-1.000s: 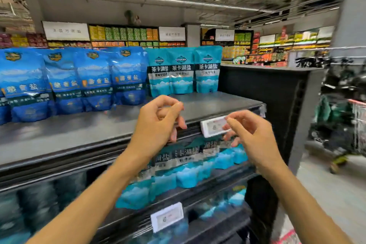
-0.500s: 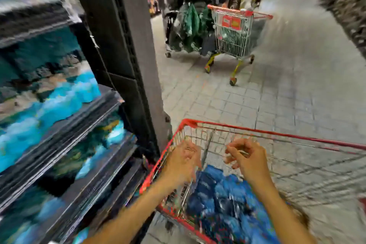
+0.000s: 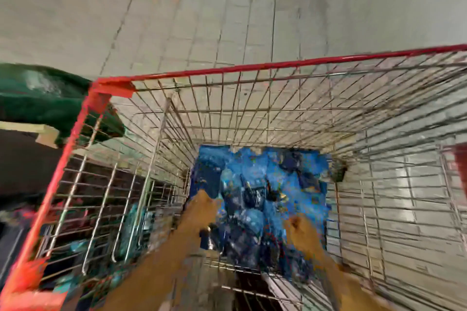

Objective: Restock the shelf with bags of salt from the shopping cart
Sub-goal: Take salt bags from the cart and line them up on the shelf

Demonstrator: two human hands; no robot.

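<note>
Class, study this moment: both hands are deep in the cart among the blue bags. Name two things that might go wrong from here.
1. The blue salt bags lie in a jumbled heap, so lifting one may drag or tip others.
2. The left hand and right hand reach far down between the cart's wire walls; a forearm or a bag could catch on the wires coming out. The blur hides the grip.

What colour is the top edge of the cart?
Red. The cart rim shows best in the head view, above the blue bags.

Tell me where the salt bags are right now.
In the head view, the blue salt bags lie heaped at the bottom of the red-rimmed shopping cart, between both reaching hands.
</note>
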